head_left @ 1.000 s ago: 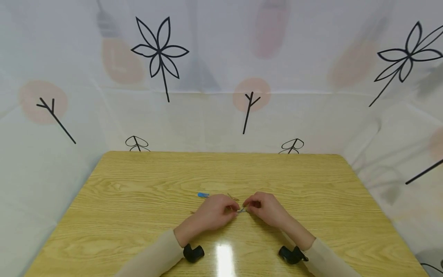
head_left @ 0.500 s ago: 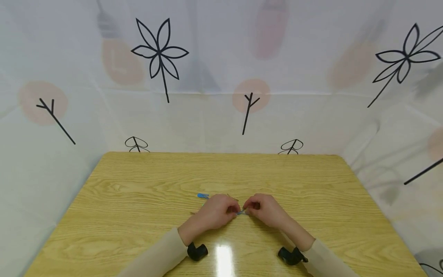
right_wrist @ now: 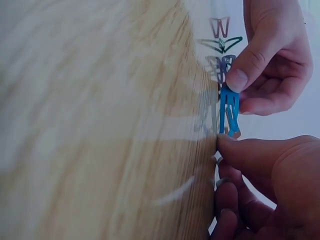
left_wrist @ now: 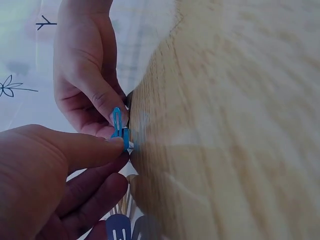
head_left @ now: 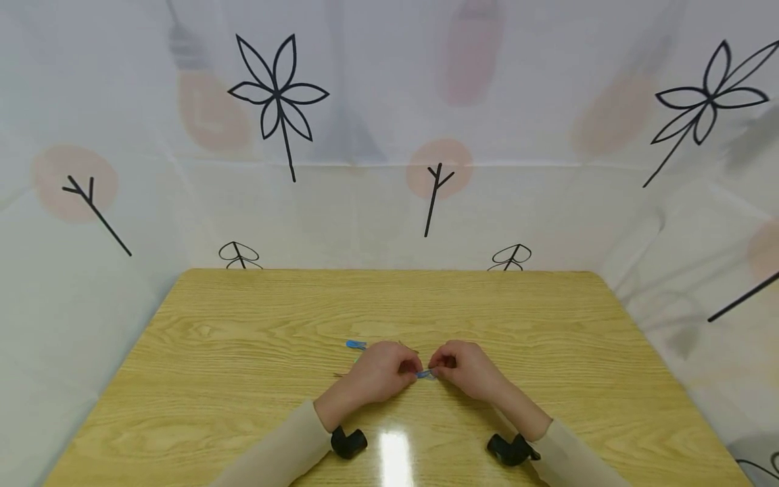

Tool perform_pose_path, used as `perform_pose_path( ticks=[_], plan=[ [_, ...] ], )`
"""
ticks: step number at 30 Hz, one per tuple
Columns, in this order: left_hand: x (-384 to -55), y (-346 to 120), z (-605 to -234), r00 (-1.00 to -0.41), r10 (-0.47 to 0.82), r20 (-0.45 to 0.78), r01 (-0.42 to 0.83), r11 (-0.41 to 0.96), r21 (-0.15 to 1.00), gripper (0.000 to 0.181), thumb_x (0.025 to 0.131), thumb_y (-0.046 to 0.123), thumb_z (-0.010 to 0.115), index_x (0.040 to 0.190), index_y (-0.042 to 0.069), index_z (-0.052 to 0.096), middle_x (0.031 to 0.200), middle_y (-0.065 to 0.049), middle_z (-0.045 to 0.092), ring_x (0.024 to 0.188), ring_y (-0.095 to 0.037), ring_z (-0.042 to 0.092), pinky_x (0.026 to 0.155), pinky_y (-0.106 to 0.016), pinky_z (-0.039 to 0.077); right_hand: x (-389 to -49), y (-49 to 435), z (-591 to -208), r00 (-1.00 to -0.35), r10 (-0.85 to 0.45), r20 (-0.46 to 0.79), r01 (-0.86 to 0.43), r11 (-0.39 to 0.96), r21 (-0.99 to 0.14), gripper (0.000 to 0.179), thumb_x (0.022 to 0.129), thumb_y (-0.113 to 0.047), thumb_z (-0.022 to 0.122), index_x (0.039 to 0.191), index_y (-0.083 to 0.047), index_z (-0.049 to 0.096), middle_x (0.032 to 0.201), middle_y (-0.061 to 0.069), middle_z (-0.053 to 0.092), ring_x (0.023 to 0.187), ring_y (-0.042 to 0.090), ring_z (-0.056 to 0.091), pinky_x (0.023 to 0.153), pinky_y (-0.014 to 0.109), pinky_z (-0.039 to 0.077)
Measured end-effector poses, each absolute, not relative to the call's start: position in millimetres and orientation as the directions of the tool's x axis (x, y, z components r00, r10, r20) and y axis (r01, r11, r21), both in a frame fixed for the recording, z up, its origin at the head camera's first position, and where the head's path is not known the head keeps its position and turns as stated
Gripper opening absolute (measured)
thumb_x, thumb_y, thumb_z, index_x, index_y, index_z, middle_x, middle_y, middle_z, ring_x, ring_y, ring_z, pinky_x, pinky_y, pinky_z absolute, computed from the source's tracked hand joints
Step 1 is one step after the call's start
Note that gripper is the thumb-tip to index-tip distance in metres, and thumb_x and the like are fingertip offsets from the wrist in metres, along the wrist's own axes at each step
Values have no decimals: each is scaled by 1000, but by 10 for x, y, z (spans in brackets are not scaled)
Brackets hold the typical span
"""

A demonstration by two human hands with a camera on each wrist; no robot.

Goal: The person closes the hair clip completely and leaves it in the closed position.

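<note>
A blue snap hair clip (head_left: pixel 423 374) lies between my two hands, just over the table. My left hand (head_left: pixel 380 372) pinches its wide end between thumb and finger, plainly seen in the right wrist view, where the slotted clip (right_wrist: pixel 230 107) has its legs spread. With thumb and fingertips, my right hand (head_left: pixel 468 368) pinches the other end. From the left wrist, the clip (left_wrist: pixel 119 125) shows its slotted arm sticking up beside the thumb. Fingertips cover both ends of the clip.
Another blue clip (head_left: pixel 356 345) lies beyond my left hand, and a brown clip (head_left: pixel 409 347) behind the fingers. In the right wrist view a green clip (right_wrist: pixel 222 45) and a reddish clip (right_wrist: pixel 220 27) rest farther along the table. A purple-grey clip (left_wrist: pixel 119 226) is near my left fingers.
My left hand has shifted slightly right, closing toward the right hand. More of the clip's blue face shows between the fingertips now. The right hand stays almost in place.
</note>
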State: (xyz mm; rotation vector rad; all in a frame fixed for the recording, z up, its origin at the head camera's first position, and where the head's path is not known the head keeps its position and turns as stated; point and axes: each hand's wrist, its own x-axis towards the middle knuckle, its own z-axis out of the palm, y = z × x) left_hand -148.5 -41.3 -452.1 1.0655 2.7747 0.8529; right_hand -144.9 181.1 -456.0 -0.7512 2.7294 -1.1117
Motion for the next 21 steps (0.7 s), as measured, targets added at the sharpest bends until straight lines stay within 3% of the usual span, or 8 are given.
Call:
perform_pose_path(
  ticks=[10,21],
  plan=[
    [-1491,-412,-4481,-783,620,49,498,577,647,8,86,10,78,90,17,74,79,14,65,72,3,58,68,-18,48,-1446,1811,-4534,-869,-490,67,-406,630,-662,11,91,-6,72,84,-14,69,80,-8,57,71,6,50,64,26,44],
    [-1468,-412,-4454,-788,615,37,490,589,643,8,88,10,76,91,17,74,80,15,63,73,3,57,69,-19,48,-1437,1805,-4508,-859,-510,46,-406,624,-667,13,95,-5,67,84,-12,64,81,-6,56,73,8,49,66,27,43]
  ],
)
